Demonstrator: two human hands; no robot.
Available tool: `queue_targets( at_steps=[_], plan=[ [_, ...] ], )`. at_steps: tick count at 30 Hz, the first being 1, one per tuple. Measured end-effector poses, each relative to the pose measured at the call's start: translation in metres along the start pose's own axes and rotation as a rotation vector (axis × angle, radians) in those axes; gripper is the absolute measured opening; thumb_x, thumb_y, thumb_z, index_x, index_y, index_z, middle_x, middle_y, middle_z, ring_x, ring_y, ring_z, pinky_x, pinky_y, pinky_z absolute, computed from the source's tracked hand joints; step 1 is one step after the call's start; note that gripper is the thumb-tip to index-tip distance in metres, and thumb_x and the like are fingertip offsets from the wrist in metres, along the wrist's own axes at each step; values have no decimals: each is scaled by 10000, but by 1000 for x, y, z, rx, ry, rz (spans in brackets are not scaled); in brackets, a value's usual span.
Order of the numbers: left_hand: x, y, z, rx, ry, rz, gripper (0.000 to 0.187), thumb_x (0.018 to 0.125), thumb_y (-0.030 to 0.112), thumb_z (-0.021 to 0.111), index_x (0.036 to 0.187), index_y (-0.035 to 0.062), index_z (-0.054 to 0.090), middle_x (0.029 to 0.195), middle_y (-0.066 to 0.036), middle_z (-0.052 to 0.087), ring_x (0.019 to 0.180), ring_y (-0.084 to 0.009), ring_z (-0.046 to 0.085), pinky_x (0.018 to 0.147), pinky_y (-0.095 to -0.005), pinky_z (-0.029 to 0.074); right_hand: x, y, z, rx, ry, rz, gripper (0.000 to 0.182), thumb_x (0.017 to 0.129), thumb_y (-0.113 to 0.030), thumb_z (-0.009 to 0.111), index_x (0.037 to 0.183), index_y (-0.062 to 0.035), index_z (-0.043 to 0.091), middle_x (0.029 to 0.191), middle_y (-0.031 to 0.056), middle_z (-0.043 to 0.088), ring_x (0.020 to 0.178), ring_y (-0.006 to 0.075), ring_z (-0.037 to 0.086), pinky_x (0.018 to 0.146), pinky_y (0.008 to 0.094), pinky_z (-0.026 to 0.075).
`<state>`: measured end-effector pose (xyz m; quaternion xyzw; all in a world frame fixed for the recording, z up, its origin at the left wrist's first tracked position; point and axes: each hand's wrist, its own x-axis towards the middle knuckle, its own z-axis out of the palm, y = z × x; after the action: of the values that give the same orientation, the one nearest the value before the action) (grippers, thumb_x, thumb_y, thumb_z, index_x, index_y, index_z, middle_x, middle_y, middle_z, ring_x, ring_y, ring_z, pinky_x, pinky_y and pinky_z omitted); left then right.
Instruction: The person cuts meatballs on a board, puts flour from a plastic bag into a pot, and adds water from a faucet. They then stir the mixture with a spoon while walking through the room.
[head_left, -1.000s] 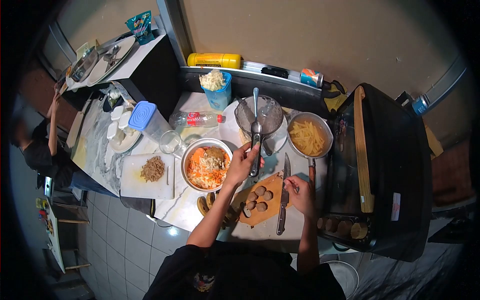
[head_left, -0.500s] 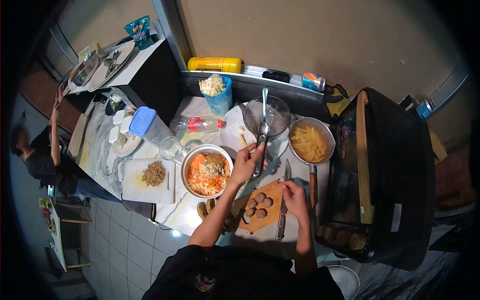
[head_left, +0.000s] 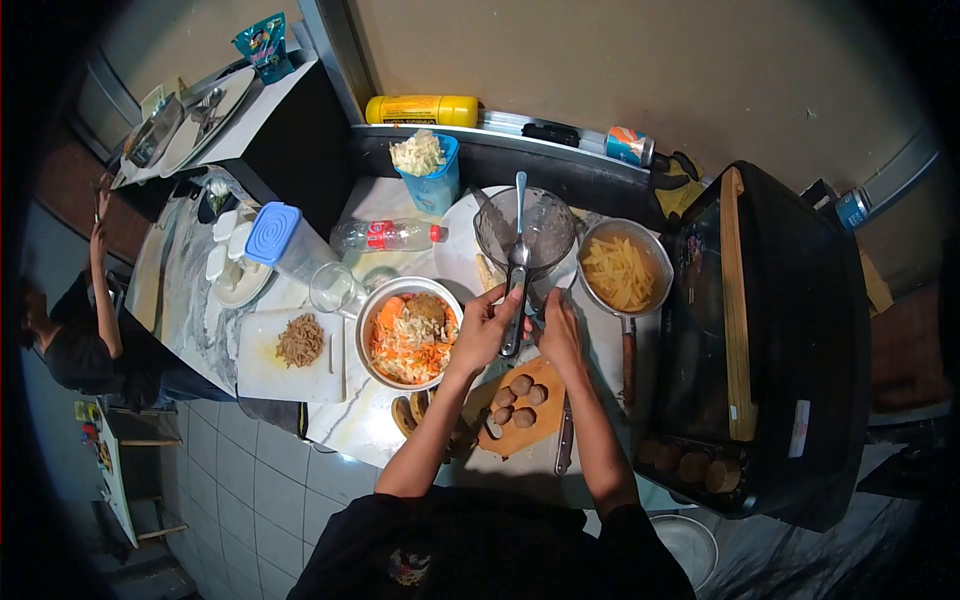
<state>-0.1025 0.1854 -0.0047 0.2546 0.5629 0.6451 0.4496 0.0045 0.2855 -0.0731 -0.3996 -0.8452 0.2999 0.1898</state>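
Note:
My left hand is closed around the black handle of a utensil; its working end is hard to make out near a metal spoon. The spoon leans in a clear bowl. Close beside it, my right hand has its fingers curled together, and what they hold, if anything, is hidden. Below the hands, several round brown balls rest on a wooden cutting board. A knife lies along the board's right edge, its blade partly covered by my right forearm.
A pot of shredded vegetables stands left, beside a white board with brown shreds. A pan of cut potato strips and a large black grill-like appliance are at right. Another person is at far left.
My right hand has moved up and left, away from the knife, and is now beside my left hand. My left hand still grips the black-handled utensil, slightly further left.

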Motion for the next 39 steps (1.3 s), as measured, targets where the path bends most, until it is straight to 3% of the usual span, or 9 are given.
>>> queue_targets(
  at_steps=[2, 14, 17, 21, 24, 29, 34, 37, 39],
  plan=[
    [-2, 2, 0, -4, -3, -24, 336, 975, 321, 517, 996, -8, 584, 660, -38, 604, 565, -101, 573, 545, -247, 471, 2, 1, -1, 152, -22, -3, 365, 704, 68, 661, 987, 50, 432, 967, 256, 590, 922, 447, 577, 736, 451, 468],
    [2, 6, -14, -8, 3, 15, 306, 981, 276, 512, 979, -23, 582, 691, -53, 608, 598, -103, 569, 576, -243, 472, 3, -9, 10, 107, 27, -18, 359, 735, -20, 718, 931, 70, 432, 743, 209, 638, 777, 416, 644, 595, 407, 492],
    [1, 6, -18, -14, 24, 8, 292, 982, 263, 512, 986, -19, 587, 690, -49, 607, 595, -105, 567, 571, -247, 468, 6, -2, 29, 206, 13, -117, 362, 775, -69, 702, 966, 116, 456, 744, 258, 621, 726, 429, 629, 587, 443, 466],
    [-3, 8, -22, 2, 35, 36, 286, 979, 265, 520, 971, -10, 598, 666, -34, 629, 553, -86, 571, 530, -227, 456, -4, -39, 7, 322, -48, -89, 290, 800, -38, 643, 966, 111, 458, 791, 248, 628, 772, 413, 635, 607, 424, 467],
    [-7, 9, -22, 27, 15, 31, 294, 979, 273, 520, 975, -10, 600, 673, -37, 632, 558, -88, 576, 534, -229, 460, -7, -17, 25, 342, -28, -29, 264, 818, -39, 623, 981, 88, 460, 820, 255, 627, 805, 421, 629, 627, 434, 468],
    [-16, 7, -18, 50, -22, 26, 322, 976, 302, 522, 987, -10, 599, 683, -46, 636, 567, -92, 584, 546, -232, 468, -34, -20, -37, 196, -21, 15, 168, 839, -20, 590, 963, 34, 492, 873, 239, 621, 798, 437, 607, 646, 445, 461],
    [-35, 3, -5, 51, -46, 12, 324, 978, 305, 515, 985, -9, 597, 688, -45, 625, 579, -94, 581, 551, -236, 468, -94, -23, -100, 278, 71, 5, 177, 862, -104, 633, 772, 7, 529, 679, 131, 553, 584, 192, 571, 523, 331, 408],
    [-50, -3, 1, 76, -63, 23, 341, 977, 310, 517, 1047, -16, 589, 680, -56, 636, 578, -90, 598, 542, -230, 477, -132, -10, -98, 219, 28, 123, 192, 873, -123, 629, 754, -8, 533, 631, 132, 551, 578, 239, 581, 525, 344, 411],
    [-63, -5, 4, 17, -96, 9, 349, 975, 307, 520, 1076, -20, 585, 675, -54, 632, 582, -91, 603, 545, -227, 485, -151, 4, -87, 126, 19, 118, 255, 877, -227, 641, 762, -13, 564, 637, 141, 580, 616, 306, 606, 560, 382, 441]
  ],
)
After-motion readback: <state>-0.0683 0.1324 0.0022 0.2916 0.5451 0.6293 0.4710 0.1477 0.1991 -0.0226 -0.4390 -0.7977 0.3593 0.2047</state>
